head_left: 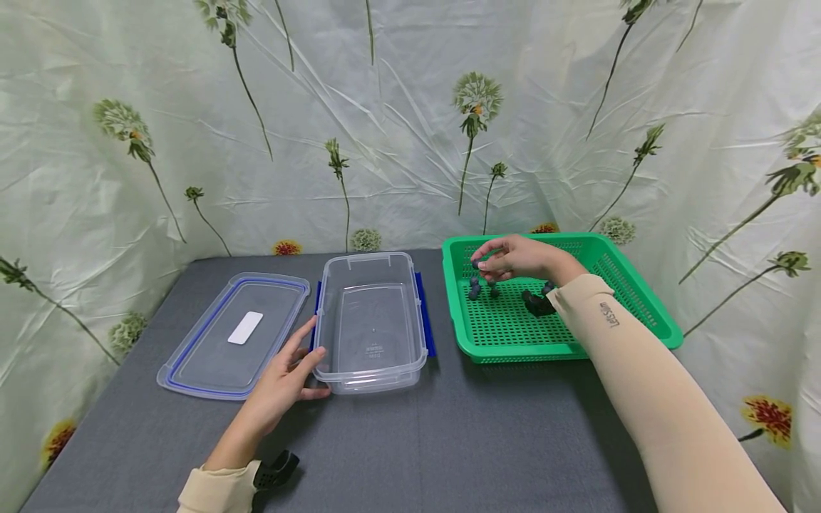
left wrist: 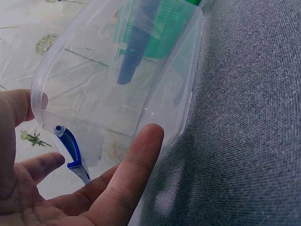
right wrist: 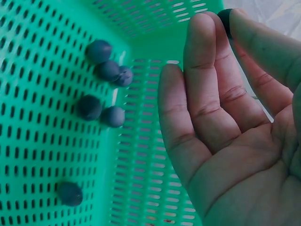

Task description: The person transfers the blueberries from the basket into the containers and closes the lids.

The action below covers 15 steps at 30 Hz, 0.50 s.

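Note:
My right hand pinches a blueberry between thumb and finger, over the left part of the green basket. Below it, several loose blueberries lie on the basket's perforated floor; the right wrist view shows some touching one another. My left hand is at the near left corner of a clear plastic container. Its thumb laps over the rim, while the other fingers extend fairly straight along the outside, near a blue latch. Nothing is seen inside the container.
Left of the container lies its clear lid with a blue seal and a white label. Another blue latch hangs open at the container's right side. A dark grey cloth covers the table, and a flowered curtain hangs behind.

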{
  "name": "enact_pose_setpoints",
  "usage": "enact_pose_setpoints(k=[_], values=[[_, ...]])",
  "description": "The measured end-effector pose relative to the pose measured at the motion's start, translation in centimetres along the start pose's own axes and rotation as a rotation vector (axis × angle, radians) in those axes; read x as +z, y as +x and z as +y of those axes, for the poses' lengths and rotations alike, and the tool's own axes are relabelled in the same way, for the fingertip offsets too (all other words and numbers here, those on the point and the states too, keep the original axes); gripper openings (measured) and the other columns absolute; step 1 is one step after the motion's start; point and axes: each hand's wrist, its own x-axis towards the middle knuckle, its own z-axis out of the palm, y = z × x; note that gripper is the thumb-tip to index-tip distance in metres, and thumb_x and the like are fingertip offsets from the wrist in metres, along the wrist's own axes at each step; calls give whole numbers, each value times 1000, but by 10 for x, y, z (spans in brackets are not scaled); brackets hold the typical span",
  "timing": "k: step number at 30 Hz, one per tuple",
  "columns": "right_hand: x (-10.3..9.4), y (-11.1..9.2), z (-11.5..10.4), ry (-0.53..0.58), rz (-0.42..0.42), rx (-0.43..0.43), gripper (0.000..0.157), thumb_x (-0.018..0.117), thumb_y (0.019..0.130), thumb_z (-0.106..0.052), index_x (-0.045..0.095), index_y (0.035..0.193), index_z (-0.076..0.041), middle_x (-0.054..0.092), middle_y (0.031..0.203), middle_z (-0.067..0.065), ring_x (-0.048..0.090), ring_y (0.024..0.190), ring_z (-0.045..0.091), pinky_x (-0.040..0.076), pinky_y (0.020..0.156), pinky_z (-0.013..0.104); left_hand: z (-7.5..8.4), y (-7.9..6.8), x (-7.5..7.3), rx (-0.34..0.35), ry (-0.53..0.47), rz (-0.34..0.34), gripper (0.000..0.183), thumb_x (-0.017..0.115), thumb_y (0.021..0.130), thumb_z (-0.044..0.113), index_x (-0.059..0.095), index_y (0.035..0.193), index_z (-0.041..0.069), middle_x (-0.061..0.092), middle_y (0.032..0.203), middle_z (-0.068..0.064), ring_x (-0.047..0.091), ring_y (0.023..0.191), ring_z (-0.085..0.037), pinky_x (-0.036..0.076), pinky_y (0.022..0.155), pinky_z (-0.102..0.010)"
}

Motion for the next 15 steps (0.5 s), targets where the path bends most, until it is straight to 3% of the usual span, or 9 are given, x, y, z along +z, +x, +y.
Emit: enact_pose_setpoints(k=[9, 15], values=[[7, 7, -17, 38, 38, -48, 42, 62, 111, -16, 55, 147, 1, 77, 108, -1, 72, 99, 11, 62, 92, 26, 0, 0, 0, 2, -3, -2, 69, 55, 114, 31, 18, 173, 38, 28, 167, -34, 45, 145, -55, 70, 85, -47], [17, 16, -32, 72, 43, -78, 37, 63, 110, -14, 58, 143, 1, 77, 110, 5, 73, 98, 13, 63, 92, 26, 2, -1, 1, 7, -10, -1, 68, 54, 115, 31, 19, 173, 37, 30, 166, -35, 43, 147, -55, 70, 86, -47]])
